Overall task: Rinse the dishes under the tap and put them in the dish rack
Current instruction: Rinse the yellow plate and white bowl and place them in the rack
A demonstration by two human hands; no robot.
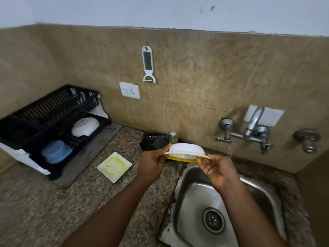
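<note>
- Steel sink (192, 227) set in speckled granite counter (44, 207).
- Black plastic dish rack (33, 120), far left, holds two bowls.
- My left hand (153, 164) and right hand (216, 169) pinch opposite rims of upside-down white yellow-rimmed bowl (187, 150), left of wall tap (249, 131).

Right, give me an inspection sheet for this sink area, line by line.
Surface: speckled granite counter; steel sink set into it at right.
Job's things: white bowl held upside down over the sink's left edge; dirty square plate on the counter; black dish rack holding an upturned white bowl and a blue container; tap with water running.
Clutter: black object and soap bottle by the wall.
Hands: left hand and right hand each pinch the bowl's rim with their fingers.
Cables: nothing seen.
Surroundings: peeler hanging on the wall, socket below it.
</note>
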